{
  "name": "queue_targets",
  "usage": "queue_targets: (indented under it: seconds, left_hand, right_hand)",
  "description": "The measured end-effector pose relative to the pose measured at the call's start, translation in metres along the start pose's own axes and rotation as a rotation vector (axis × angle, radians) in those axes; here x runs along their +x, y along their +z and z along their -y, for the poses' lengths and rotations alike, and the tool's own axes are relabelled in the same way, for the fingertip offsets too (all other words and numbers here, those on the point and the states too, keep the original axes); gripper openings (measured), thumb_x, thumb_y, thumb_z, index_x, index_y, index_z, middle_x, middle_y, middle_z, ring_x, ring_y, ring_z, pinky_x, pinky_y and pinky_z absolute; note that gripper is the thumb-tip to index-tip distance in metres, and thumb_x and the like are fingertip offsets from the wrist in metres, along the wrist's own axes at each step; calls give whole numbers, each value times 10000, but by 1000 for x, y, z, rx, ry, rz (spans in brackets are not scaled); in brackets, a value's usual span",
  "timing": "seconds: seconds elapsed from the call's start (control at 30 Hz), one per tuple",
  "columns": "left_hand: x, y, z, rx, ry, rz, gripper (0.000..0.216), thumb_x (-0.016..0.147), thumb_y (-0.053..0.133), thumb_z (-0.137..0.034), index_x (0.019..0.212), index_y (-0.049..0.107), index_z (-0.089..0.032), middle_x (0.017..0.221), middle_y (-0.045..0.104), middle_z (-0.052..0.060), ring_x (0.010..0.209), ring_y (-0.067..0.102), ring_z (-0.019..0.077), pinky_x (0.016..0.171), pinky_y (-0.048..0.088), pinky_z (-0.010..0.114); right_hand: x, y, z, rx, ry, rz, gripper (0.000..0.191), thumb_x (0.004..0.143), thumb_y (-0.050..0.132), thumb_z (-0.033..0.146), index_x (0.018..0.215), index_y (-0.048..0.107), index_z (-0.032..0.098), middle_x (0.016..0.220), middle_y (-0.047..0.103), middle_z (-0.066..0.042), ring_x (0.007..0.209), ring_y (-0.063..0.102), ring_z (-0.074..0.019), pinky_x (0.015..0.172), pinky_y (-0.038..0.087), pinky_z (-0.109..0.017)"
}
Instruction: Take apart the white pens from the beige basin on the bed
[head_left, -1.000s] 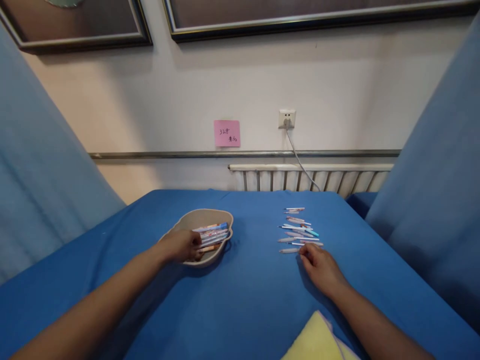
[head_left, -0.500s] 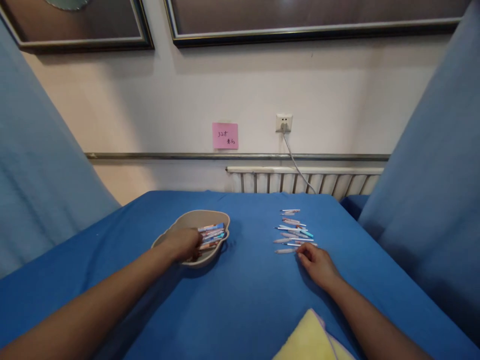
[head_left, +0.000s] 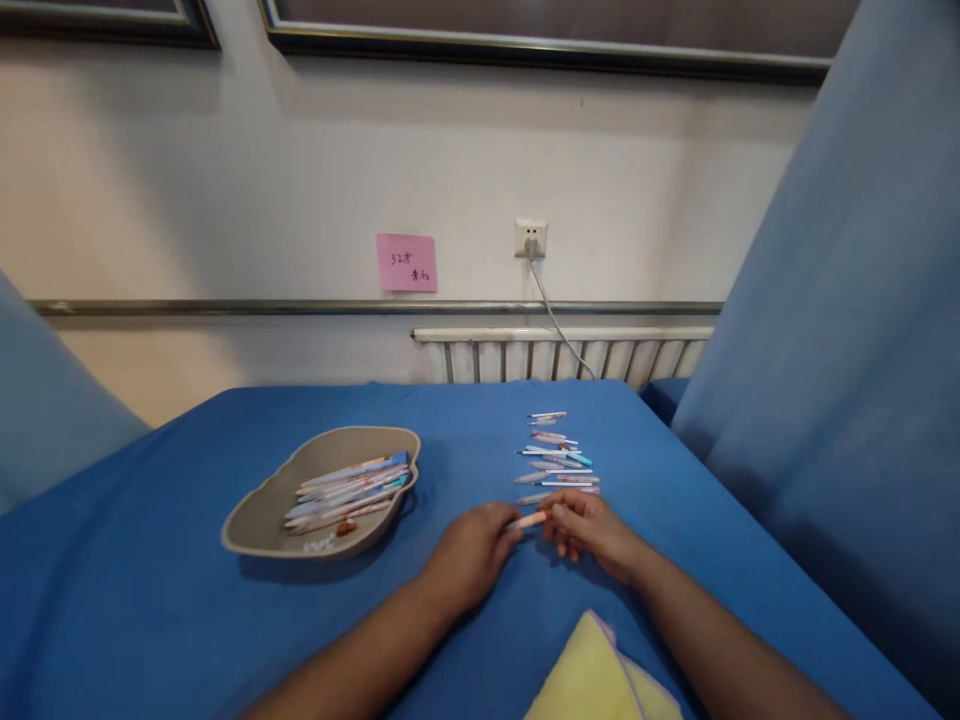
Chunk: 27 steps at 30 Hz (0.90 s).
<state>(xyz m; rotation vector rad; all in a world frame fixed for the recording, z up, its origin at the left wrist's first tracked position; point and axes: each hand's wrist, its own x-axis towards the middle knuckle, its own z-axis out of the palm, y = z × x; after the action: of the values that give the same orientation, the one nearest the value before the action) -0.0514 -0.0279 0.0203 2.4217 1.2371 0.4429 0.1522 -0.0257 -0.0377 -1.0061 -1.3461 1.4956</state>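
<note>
My left hand [head_left: 469,552] and my right hand [head_left: 589,530] meet over the blue table, both pinched on one small orange pen [head_left: 531,520] held level between them. Just beyond my right hand lies a row of several pens and caps [head_left: 555,458] on the cloth. To the left stands a beige tray [head_left: 259,520] with several pens [head_left: 349,490] lying in it.
A yellow cloth [head_left: 592,675] lies at the near edge. Blue fabric [head_left: 840,330] rises on the right and at the far left. Behind the blue-covered table [head_left: 465,420] are a radiator, a wall socket with a cable and a pink note [head_left: 406,262].
My left hand left the tray and came right to meet my right hand. An orange pen is now held between both hands. The view has shifted right.
</note>
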Motion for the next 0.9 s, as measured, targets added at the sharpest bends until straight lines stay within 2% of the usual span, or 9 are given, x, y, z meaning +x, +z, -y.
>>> queue_targets:
  seconds: [0.07,0.13,0.2,0.3,0.37,0.47,0.6,0.77,0.9]
  left_hand:
    - [5,22,7,-34,51,-3,183,871,457,-267,970,604,-223,948,664,40,889,593,190,756,433,266]
    - [7,30,17,-81,43,-40,242,844,508,-242,1076,570,-224,1025,657,50,941,589,196,812,436,284]
    - [6,28,27,-122,6,-69,277,830,534,-238,1105,552,-222,1036,658,50,933,597,195,817,439,286]
    - [4,19,36,-151,-33,-62,164,864,492,-278,988,587,-224,924,678,27,841,613,185,748,447,269]
    - [4,16,39,-164,-52,-71,171,885,460,-303,943,599,-223,877,682,19,804,615,179,724,446,261]
    - [8,17,41,-168,-56,-77,172,879,475,-306,930,615,-220,863,687,17,798,617,175,724,446,256]
    - [9,23,38,-132,3,-86,158,862,510,-293,941,631,-227,879,680,18,825,611,169,745,440,253]
    - [8,20,29,-43,33,-44,207,888,470,-327,961,640,-235,913,678,29,876,605,182,747,436,253]
    - [7,17,24,29,-27,44,314,920,387,-390,857,644,-222,827,679,31,791,614,189,664,423,251]
  right_hand:
    - [1,-2,0,-29,19,-29,438,697,646,580,781,574,156,616,600,13,433,481,-70,389,314,-176]
    - [5,-7,-1,-69,24,-82,418,677,674,555,712,553,156,584,589,23,424,463,-64,390,310,-174]
    - [9,-13,-3,-78,23,-127,411,671,679,547,706,544,160,580,582,29,423,455,-62,397,316,-176]
    - [11,-19,-3,-76,20,-158,409,677,665,555,703,525,172,590,572,36,430,449,-62,410,327,-181]
    - [10,-20,-2,-107,18,-119,400,692,649,557,716,535,174,601,568,35,443,454,-66,420,333,-185]
    - [5,-19,1,-200,15,13,367,754,595,533,799,593,169,655,593,16,491,489,-81,464,366,-200]
    - [-4,-8,8,-476,-56,106,254,856,491,397,856,642,192,695,621,5,600,544,-121,576,414,-230]
    - [-10,1,17,-944,-198,60,222,888,439,261,848,651,210,770,659,-12,724,587,-153,665,412,-237]
    - [-10,-2,20,-1108,-257,40,213,901,437,251,945,641,208,882,675,-39,832,602,-165,740,405,-241]
